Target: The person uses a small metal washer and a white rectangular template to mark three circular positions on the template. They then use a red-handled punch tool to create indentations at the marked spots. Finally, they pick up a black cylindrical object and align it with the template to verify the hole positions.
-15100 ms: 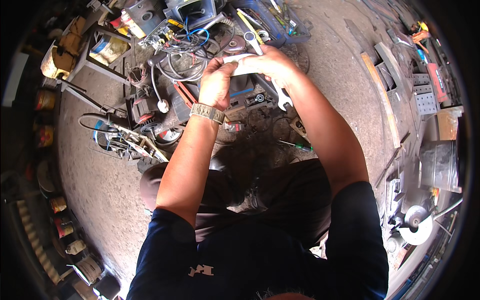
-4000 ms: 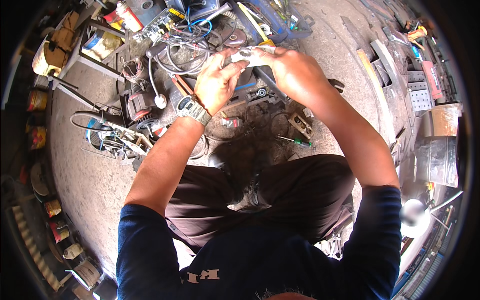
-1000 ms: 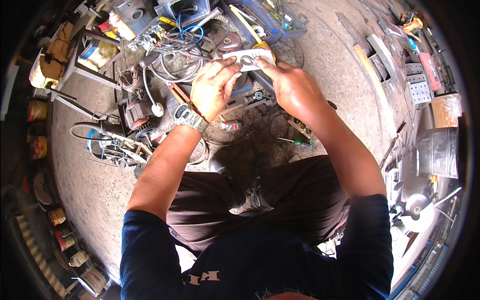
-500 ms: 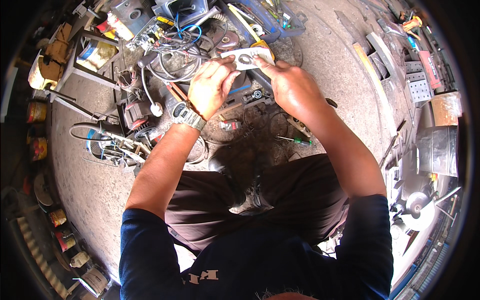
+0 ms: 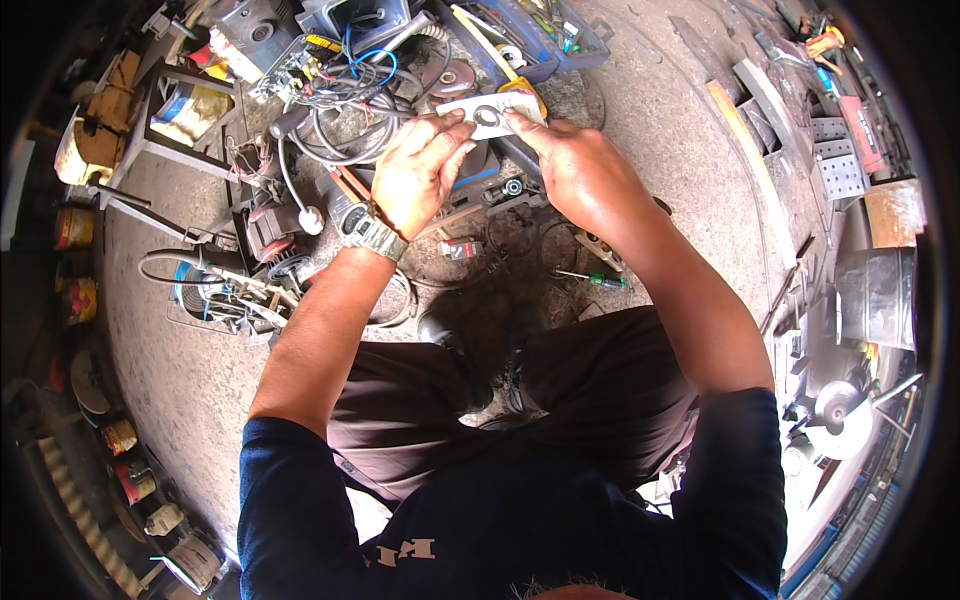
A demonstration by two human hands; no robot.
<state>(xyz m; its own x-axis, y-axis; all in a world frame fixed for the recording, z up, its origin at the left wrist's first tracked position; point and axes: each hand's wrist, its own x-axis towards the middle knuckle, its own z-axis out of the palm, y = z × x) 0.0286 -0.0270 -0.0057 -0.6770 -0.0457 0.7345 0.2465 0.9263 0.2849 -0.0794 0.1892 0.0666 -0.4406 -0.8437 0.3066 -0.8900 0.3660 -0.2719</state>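
Note:
A flat white piece [image 5: 518, 103] like paper or card, marked by a dark ring [image 5: 486, 116], is held out in front of me over the floor. I cannot tell whether the ring lies on it or is part of it. My left hand [image 5: 418, 172], with a watch on its wrist, grips the left end between thumb and fingers. At the right end, my right hand [image 5: 590, 178] pinches the piece, index finger stretched along it. On the floor below are a small red-and-white box [image 5: 460, 249] and a green-handled screwdriver [image 5: 604, 281].
Tangled grey cables [image 5: 345, 135] lie beyond my left hand, near a round brownish disc [image 5: 450, 78]. A blue tool crate [image 5: 575, 50] stands at the far side. Left is a metal frame [image 5: 190, 155]; right, a long wooden strip [image 5: 745, 165] and a perforated metal plate [image 5: 842, 175].
The white piece has shifted slightly left and tilted a little, so the ring shows more openly. Both hands keep their hold on it.

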